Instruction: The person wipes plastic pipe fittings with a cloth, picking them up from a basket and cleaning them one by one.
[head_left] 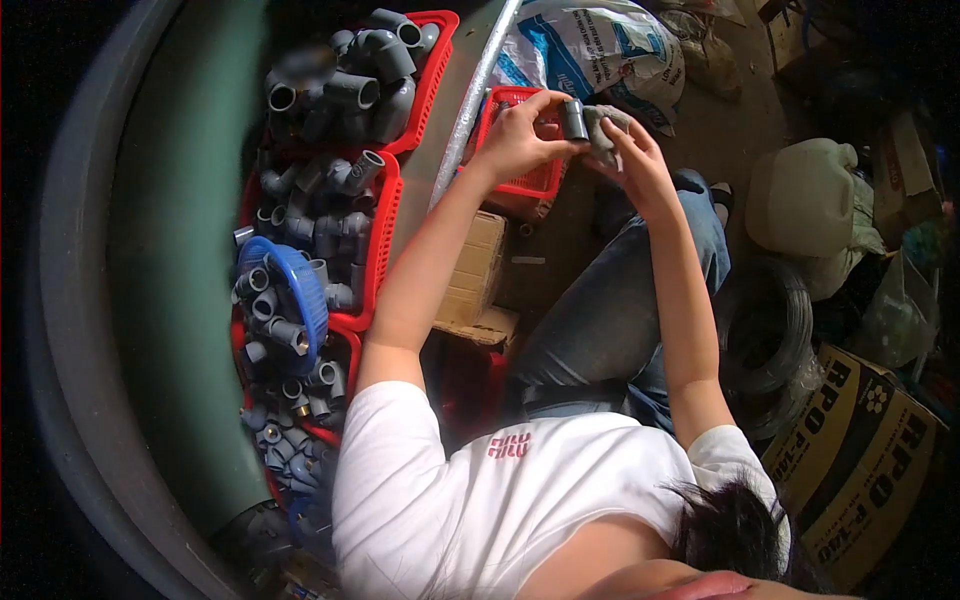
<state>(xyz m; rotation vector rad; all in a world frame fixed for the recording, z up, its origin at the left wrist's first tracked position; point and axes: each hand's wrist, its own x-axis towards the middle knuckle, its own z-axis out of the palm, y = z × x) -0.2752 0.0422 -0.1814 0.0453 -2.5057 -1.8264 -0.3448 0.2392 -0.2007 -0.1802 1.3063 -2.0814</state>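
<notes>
Up in the upper middle of the frame, the left hand [520, 138] is curled partly open, pinching a short, dark grey plastic pipe fitting [573, 121] between thumb and fingers. Its long axis runs nearly up-and-down, open ends unclear. The right hand [640, 165] grips a crumpled grey cloth [606, 136] right beside it.

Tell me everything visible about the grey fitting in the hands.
The grey fitting is a short, smooth cylinder, apparently plastic, with a bright sheen on its side. The left hand holds it between thumb and fingers, near the small red basket. A grey cloth in the right hand is right beside it; contact is unclear.
</notes>
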